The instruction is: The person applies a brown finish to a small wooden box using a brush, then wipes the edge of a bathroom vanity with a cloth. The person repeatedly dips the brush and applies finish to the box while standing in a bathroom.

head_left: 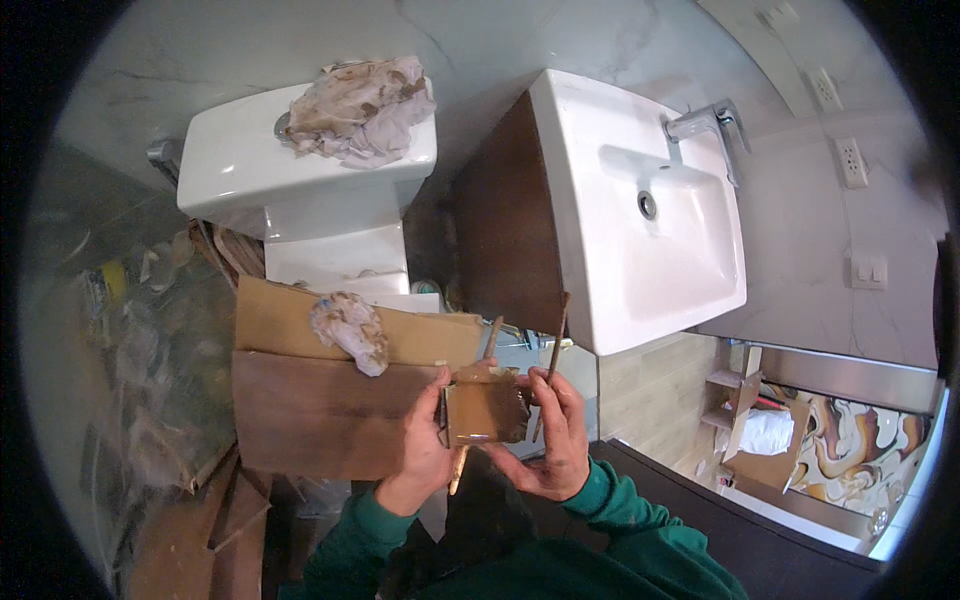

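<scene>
In front of my body, both hands hold a small tan-brown rectangular piece (485, 410) with a ragged right edge and a shiny lower edge; its exact kind I cannot make out. My left hand (425, 445) is closed on its left side, thumb along the edge. My right hand (553, 430) grips its right side and also holds a thin brown stick (557, 345) pointing up and away. A second short stick (494, 335) rises just beyond the piece. Left of my hands lies a large brown cardboard sheet (310, 410), with a stained, crumpled rag (352, 330) on it.
A white toilet (230, 170) stands at the far left, with a bigger stained rag (370, 115) on its tank. To the right is a white sink (690, 270) with a chrome faucet (705, 122) over a dark cabinet (505, 210). Clear plastic sheeting (150, 350) covers the left side.
</scene>
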The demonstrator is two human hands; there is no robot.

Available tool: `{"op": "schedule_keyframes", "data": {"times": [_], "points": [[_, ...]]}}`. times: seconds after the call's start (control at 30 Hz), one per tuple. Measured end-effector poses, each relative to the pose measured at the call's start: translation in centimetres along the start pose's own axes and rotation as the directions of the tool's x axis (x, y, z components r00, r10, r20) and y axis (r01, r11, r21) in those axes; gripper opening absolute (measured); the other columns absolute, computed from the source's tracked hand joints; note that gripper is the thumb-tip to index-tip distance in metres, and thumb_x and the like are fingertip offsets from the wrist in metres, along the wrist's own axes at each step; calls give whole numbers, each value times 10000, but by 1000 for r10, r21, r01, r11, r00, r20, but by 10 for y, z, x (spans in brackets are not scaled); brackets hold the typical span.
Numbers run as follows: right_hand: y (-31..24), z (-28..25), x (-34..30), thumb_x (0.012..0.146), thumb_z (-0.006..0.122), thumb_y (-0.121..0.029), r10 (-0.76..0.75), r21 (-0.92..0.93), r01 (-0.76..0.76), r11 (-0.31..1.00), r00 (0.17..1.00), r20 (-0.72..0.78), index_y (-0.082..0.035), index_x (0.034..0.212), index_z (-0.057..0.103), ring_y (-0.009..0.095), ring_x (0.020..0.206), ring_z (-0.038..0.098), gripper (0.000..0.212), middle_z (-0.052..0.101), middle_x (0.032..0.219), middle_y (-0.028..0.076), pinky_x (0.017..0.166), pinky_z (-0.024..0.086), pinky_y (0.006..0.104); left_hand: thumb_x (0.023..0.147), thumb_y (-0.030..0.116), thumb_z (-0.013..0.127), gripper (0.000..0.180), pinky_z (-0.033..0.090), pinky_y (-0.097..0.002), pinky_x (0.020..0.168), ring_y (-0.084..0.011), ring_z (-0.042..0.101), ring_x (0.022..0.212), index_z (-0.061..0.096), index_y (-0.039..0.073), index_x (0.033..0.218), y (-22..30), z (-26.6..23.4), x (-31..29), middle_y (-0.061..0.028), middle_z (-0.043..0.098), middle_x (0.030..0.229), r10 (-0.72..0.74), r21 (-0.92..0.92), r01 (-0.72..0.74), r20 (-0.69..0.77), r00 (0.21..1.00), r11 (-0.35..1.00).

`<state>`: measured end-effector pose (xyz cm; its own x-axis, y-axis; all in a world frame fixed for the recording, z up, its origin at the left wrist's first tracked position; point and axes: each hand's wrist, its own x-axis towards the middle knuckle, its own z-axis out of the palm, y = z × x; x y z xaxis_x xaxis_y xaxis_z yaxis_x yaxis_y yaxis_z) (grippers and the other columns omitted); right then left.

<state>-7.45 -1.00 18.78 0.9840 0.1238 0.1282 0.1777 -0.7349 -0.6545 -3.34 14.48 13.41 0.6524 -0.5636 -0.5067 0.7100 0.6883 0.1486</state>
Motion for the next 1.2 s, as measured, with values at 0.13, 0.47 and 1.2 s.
{"op": "schedule_keyframes", "data": {"times": [0.13, 0.47, 1.2], "points": [[4, -12, -2, 687, 855, -185, -9, -49, 9, 999, 1000, -1, 40, 1390, 371, 440, 1144, 530, 883, 469, 1299, 278, 951, 476, 453, 1025, 415, 348, 554, 444, -417, 1031, -268, 573, 1184, 495, -27, 1326, -11, 4, 3, -151, 585, 1292, -18, -52, 17, -10, 1000, 998], [12, -25, 2, 664, 868, -194, -70, -66, 72, 995, 997, 22, 48, 1384, 381, 421, 1141, 525, 902, 475, 1292, 282, 946, 469, 445, 1033, 336, 406, 470, 482, -357, 981, -207, 581, 1146, 488, -11, 1340, -21, 3, 7, -123, 586, 1261, 54, -106, -53, 5, 999, 993], [18, -16, 6, 652, 841, -114, -138, -33, 137, 990, 990, -39, 37, 1377, 389, 375, 1185, 511, 868, 477, 1311, 242, 962, 465, 410, 1023, 417, 409, 496, 477, -378, 988, -211, 587, 1155, 521, 21, 1300, -10, 6, 7, -104, 596, 1278, 115, -21, -118, -108, 988, 993]]}}
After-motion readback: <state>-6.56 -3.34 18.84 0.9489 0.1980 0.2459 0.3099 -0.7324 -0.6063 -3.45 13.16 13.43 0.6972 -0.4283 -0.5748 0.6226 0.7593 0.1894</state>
